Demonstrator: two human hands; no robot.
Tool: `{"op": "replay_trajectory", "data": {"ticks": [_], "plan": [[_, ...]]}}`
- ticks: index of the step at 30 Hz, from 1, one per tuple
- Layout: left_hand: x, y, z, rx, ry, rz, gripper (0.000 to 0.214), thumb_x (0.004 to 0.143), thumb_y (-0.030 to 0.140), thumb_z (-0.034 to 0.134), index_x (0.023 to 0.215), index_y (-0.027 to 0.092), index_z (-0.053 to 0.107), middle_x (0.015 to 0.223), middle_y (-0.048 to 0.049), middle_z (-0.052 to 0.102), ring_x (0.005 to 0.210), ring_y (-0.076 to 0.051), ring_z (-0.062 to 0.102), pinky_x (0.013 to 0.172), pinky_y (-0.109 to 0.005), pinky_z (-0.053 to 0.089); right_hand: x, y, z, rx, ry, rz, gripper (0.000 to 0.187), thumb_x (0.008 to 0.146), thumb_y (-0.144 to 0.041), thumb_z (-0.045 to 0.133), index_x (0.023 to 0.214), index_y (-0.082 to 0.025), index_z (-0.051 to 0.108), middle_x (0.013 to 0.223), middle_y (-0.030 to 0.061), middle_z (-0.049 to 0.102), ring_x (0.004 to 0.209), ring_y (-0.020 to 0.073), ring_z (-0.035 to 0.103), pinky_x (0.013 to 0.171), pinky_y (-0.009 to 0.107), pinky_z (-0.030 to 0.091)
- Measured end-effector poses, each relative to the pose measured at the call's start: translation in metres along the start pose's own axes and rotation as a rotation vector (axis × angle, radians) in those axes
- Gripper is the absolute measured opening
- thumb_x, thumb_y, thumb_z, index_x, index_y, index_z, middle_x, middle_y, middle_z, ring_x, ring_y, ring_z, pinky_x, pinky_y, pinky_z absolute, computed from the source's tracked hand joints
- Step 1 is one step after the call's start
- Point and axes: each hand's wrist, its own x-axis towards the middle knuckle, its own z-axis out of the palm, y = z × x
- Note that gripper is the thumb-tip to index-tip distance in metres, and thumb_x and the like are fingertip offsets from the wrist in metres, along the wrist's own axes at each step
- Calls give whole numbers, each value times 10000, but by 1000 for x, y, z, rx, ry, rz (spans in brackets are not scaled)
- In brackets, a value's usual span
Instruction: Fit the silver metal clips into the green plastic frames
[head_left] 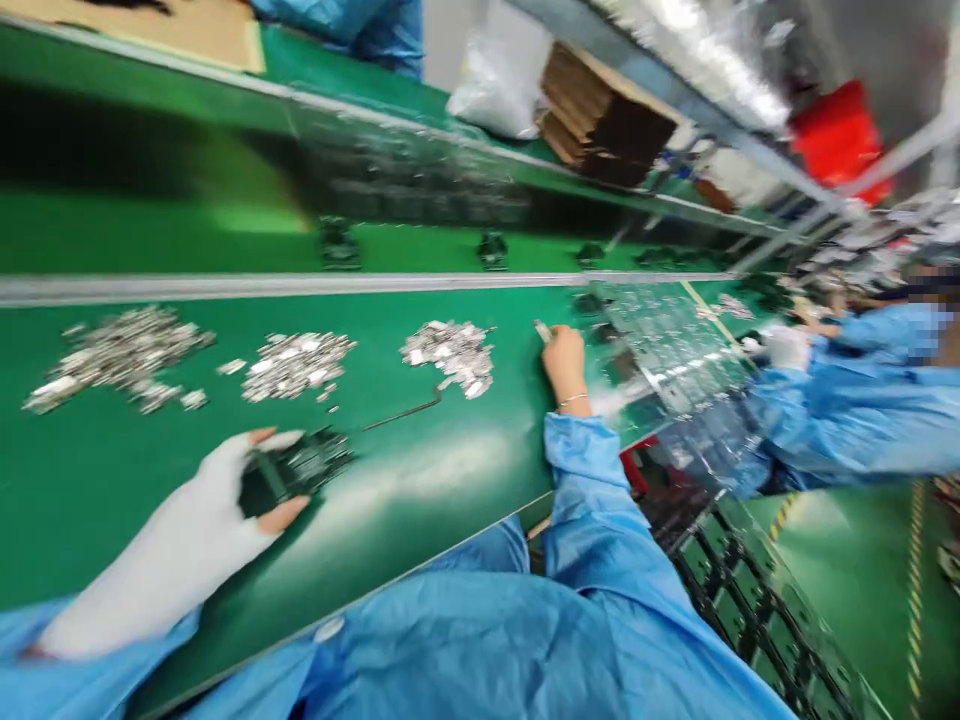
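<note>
My left hand (217,500), in a white glove with bare fingertips, grips a dark plastic housing (311,465) just above the green table at the left. My right hand (566,362), bare with a thin bracelet at the wrist, pinches a small silvery metal piece (542,330) right of the piles. Three piles of similar pieces lie on the table: a left pile (135,350), a middle pile (298,365) and a right pile (450,352). A thin bent rod (401,412) touches the right pile's lower edge. Blur hides the housing's details.
Beyond a pale rail (300,288) stand several dark parts (493,250) on a green strip. Clear plastic trays (660,340) stand at the right, next to a co-worker's blue sleeve (862,420). Cardboard (592,110) and a plastic bag (502,80) sit on the upper shelf.
</note>
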Motion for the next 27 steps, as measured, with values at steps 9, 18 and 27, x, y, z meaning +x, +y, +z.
{"op": "replay_trajectory", "data": {"ticks": [9,18,27], "plan": [[0,-16,2,-181,-60,35,663,771,361,544,1364,144,340,1367,-124,488,1247,-272,486,1047,-405,404,-83,-103,49,201,-383,-1000,215,837,-176,481,997,-203,622,1016,76,625,973,224,550,876,376,428],[-1,-15,1,-171,-53,56,665,765,301,574,1364,114,356,1345,-137,513,1217,-291,514,1014,-420,433,-112,-127,56,225,-620,-946,294,771,-29,399,981,-181,538,937,69,597,856,196,551,775,313,455],[-2,-18,4,-129,-9,103,634,770,273,592,1342,105,374,1337,-154,515,1211,-302,520,999,-413,441,-132,-143,54,38,-672,-1014,364,778,-22,443,1042,-235,575,1037,53,609,961,195,584,746,278,482]]}}
